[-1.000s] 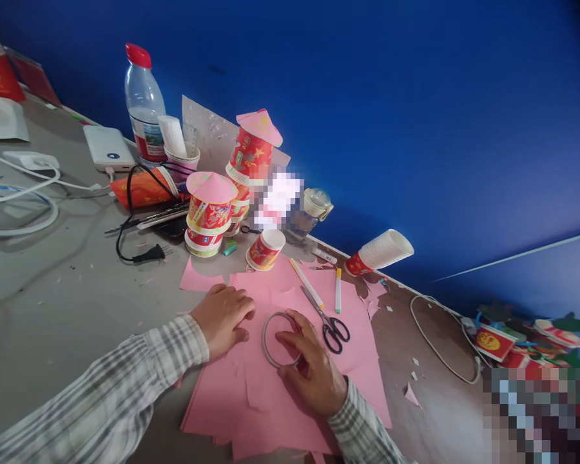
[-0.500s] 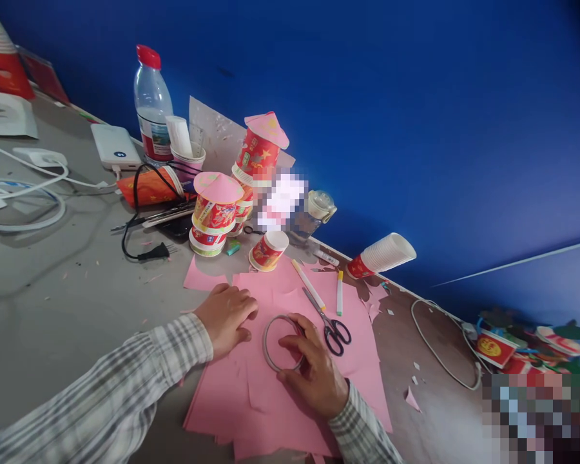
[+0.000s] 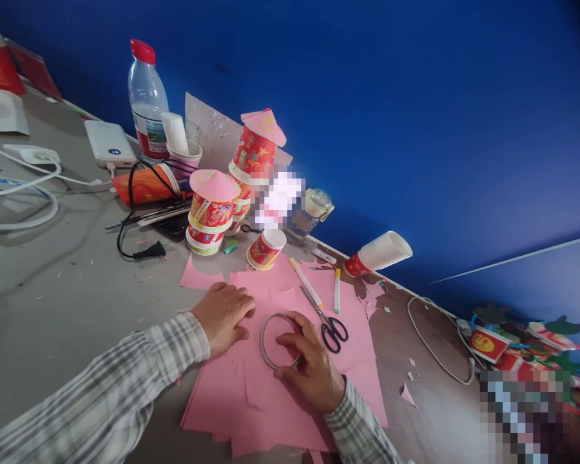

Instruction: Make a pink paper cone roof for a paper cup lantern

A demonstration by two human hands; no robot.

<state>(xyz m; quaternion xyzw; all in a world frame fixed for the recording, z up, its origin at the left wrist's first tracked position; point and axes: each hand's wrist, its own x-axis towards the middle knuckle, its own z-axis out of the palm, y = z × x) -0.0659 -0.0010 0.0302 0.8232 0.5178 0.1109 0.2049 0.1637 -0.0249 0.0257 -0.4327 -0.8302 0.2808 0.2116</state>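
My right hand (image 3: 314, 370) grips a thin greyish ring, which looks like a roll of tape (image 3: 265, 351), by its right side. The ring lies on the pink paper sheets (image 3: 232, 406), with a finger reaching over its inside. At the left edge of the sheets rests my left hand (image 3: 222, 318). Its fingers are loosely bent, the thumb apart from them, and no object shows in it. Black-handled scissors (image 3: 329, 327) lie open-bladed just beyond my right hand. Near them are two markers, one yellow-capped (image 3: 307, 283) and one green-ended (image 3: 337, 291).
Stacked paper cups with pink cone tops (image 3: 211, 209) stand behind, near a lone cup (image 3: 267, 249). A leaning cup stack (image 3: 379, 253) is by the blue wall. A bottle (image 3: 147, 103), power bank (image 3: 110, 145) and black plug (image 3: 147, 251) lie left; a cable (image 3: 413, 335) lies right.
The whole view has shifted slightly, so everything sits a little farther left. Both hands and the ring keep about the same place on the paper.
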